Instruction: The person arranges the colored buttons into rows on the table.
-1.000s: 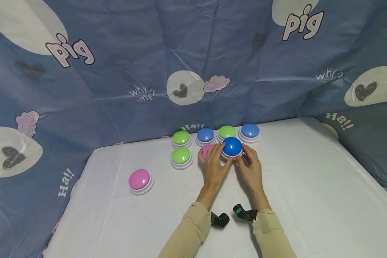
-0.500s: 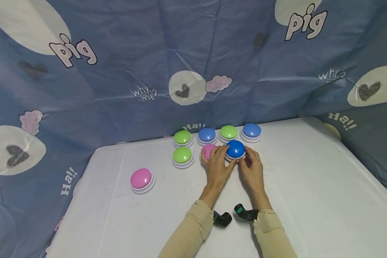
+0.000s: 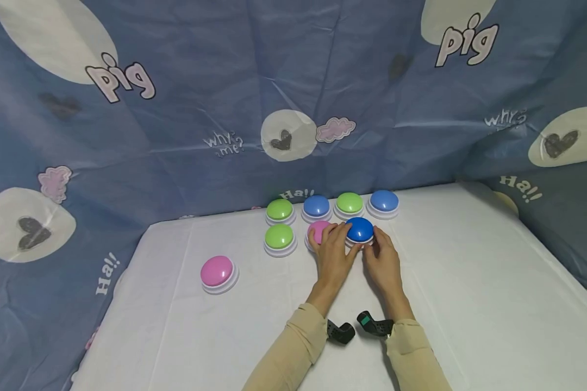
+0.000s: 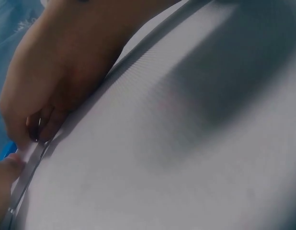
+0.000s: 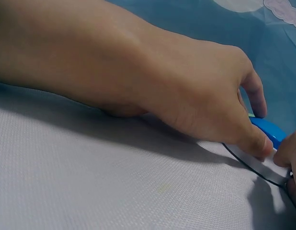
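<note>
A push button with a bright blue dome and white round base (image 3: 359,229) sits between both hands, at the front row's right end. My left hand (image 3: 332,260) pinches its left and front side with thumb and forefinger. The other left fingers lie over a pink button (image 3: 318,231), partly hiding it. Holding the blue button's right side and front rim is my right hand (image 3: 383,266). In the right wrist view, the right thumb lies against the white rim under the blue dome (image 5: 270,128). In the left wrist view, the left hand (image 4: 62,62) covers most of the button.
Behind stands a row of buttons: green (image 3: 279,209), blue (image 3: 316,206), green (image 3: 349,203) and blue (image 3: 383,201). A green button (image 3: 279,237) heads the front row. Another pink button (image 3: 217,271) sits apart at left. A patterned blue cloth (image 3: 200,108) hangs behind the white table (image 3: 469,304).
Both hands have brought the blue button slightly toward me and to the right, away from the back green button, which shows more fully. The grip looks the same, and the view has shifted slightly.
</note>
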A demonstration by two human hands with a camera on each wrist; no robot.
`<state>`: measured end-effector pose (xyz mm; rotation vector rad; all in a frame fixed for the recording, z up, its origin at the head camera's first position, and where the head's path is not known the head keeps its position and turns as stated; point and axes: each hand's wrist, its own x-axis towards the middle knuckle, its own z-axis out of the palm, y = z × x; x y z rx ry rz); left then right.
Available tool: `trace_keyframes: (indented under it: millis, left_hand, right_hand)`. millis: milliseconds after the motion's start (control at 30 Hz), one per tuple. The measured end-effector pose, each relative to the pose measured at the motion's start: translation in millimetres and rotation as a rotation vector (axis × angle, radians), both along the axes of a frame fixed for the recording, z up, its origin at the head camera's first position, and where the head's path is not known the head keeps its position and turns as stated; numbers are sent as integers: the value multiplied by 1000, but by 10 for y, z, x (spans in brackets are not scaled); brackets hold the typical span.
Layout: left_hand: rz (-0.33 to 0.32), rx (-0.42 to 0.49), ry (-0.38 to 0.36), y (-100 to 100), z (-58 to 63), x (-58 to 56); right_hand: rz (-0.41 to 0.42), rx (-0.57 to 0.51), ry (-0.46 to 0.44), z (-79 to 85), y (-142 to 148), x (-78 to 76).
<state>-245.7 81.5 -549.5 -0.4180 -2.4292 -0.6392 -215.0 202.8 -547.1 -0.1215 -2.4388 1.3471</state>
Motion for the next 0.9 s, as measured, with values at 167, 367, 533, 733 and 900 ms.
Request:
trace_keyframes:
  millis: [167, 367, 533, 733, 900]
  left_hand:
    - [18, -35, -16, 5, -11, 17]
    - [38, -58, -58, 7, 1, 26]
    - [39, -57, -87, -10, 24, 20]
    - [29, -51, -26, -25, 10, 36]
    - [11, -20, -11, -35, 18, 36]
  right_hand:
    - [-4, 21, 4, -21, -2, 3]
    - [-5, 38, -5, -39, 6, -15]
    - [16, 42, -15, -8, 3, -23]
    - [11, 29, -29, -11, -18, -16]
    - [-7, -11, -4, -29, -43, -21]
